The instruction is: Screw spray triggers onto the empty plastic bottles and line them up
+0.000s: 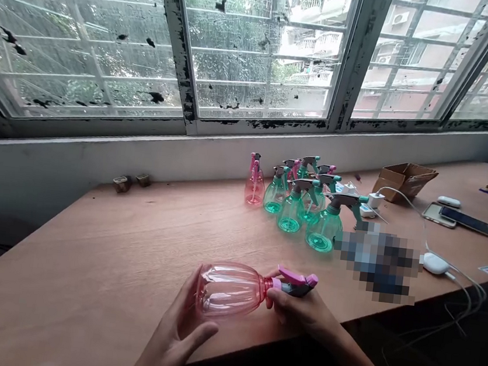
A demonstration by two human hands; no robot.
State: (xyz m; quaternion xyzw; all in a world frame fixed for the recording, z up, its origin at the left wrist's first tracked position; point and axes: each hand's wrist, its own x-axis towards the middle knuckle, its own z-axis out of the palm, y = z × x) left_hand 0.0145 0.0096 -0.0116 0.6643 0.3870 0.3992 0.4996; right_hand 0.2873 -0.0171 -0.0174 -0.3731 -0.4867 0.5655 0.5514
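A clear pink spray bottle (232, 287) lies sideways just above the near edge of the wooden table (131, 241). My left hand (176, 334) cups its round base, fingers curled round it. My right hand (299, 313) is closed on the bottle's neck, below the pink and grey trigger head (298, 281), which points right.
Several spray bottles stand grouped at the back: one pink (254, 183) and several green (294, 209). To the right lie a cardboard box (404, 179), a phone (477, 225), white chargers with cables (435, 263) and a blurred patch. Windows run behind the table.
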